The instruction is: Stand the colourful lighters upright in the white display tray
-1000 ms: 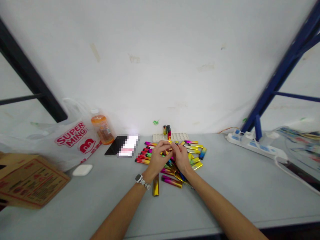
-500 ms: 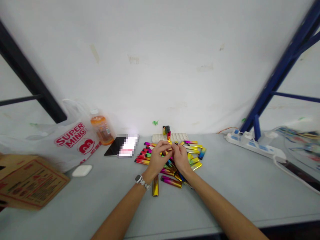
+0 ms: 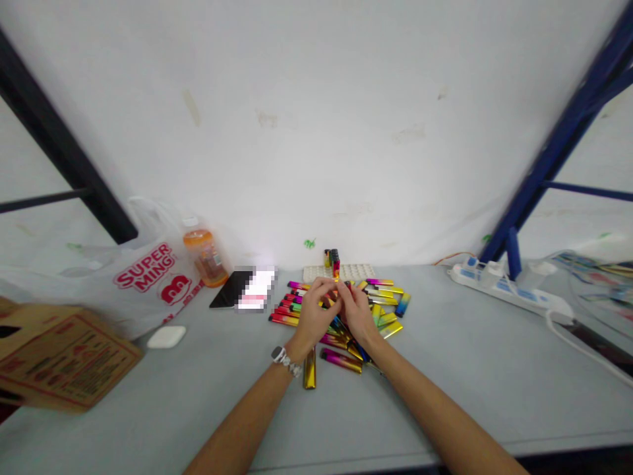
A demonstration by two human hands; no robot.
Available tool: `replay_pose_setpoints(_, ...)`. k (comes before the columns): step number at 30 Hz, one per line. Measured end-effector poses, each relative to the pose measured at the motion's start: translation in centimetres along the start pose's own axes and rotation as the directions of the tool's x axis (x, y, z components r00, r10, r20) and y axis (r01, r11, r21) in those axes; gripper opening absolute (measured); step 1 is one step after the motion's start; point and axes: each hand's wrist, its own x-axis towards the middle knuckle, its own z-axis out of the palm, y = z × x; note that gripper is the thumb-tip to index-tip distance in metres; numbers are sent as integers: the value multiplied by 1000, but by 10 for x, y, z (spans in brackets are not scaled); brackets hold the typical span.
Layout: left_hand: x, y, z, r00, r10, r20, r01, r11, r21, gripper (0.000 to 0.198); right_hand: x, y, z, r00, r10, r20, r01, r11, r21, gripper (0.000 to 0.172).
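My left hand (image 3: 316,311), with a watch (image 3: 279,355) on its wrist, is closed, its fingertips bent inward. Touching it at the fingertips is my right hand (image 3: 359,313), also closed in a pinch. Whatever lies between the fingers is mostly hidden; only a small reddish bit shows by the right fingertips. Under and around both hands spreads a pile of shiny, multicoloured lighters (image 3: 341,361). Just beyond the fingertips, a few lighters (image 3: 336,267) stand upright on a cream perforated rack (image 3: 359,272). One gold lighter (image 3: 309,369) lies apart, near my left wrist.
To the left are a cardboard box (image 3: 69,359), a plastic bag (image 3: 148,284), an orange drink bottle (image 3: 205,257), a white case (image 3: 167,337) and a dark tablet (image 3: 230,289). A power strip (image 3: 509,290) with cables lies right. A white wall (image 3: 316,132) closes off the back.
The whole view has shifted slightly, so everything sits a little further right. My hands stay together over the pile, with only small finger movement.
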Motion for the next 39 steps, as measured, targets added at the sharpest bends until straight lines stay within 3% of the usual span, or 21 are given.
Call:
replay_pose_setpoints(3, 2, -3, 1, 999, -25, -32, 24, 999, -23, 10, -3, -6, -1, 998, 37, 60, -40, 998, 43, 41)
replay_pose_setpoints(6, 7, -12, -1, 995, -84, -52, 78, 990, -116, 14, -2, -11, -5, 996, 0, 90, -4, 999, 43, 39)
replay_pose_setpoints(10, 26, -26, -10, 990, -136, -40, 124, 969, -216, 25, 8, -9, -16, 999, -37, 17, 38, 998, -58, 37)
replay_pose_setpoints(14, 59, -43, -23, 995, -104, 11, 104, 991, -79, 36, 20, 2, -28, 998, 18, -57, -22, 997, -79, 39)
replay_pose_setpoints(16, 75, -56, -26, 994, -98, 45, 99, 995, -8, 30, 23, 5, -32, 998, 27, -62, -31, 998, -57, 39)
replay_pose_setpoints(24, 105, -105, -14, 986, -114, 120, 109, 993, 53, 22, 22, 6, -37, 999, -1, 44, 4, 998, -62, 39)
replay_pose_setpoints(29, 111, -110, -9, 980, -69, 185, 51, 994, 101, 21, 24, 7, -38, 999, -4, 47, 7, 998, -66, 42)
replay_pose_setpoints(35, 119, -111, -17, 961, -79, 267, 50, 992, 115, 21, 26, 6, -40, 998, 2, 68, 3, 997, -80, 43)
replay_pose_setpoints(39, 125, -110, -22, 950, -54, 306, 10, 990, 141, 18, 26, 7, -42, 996, 8, 90, 8, 984, -175, 41)
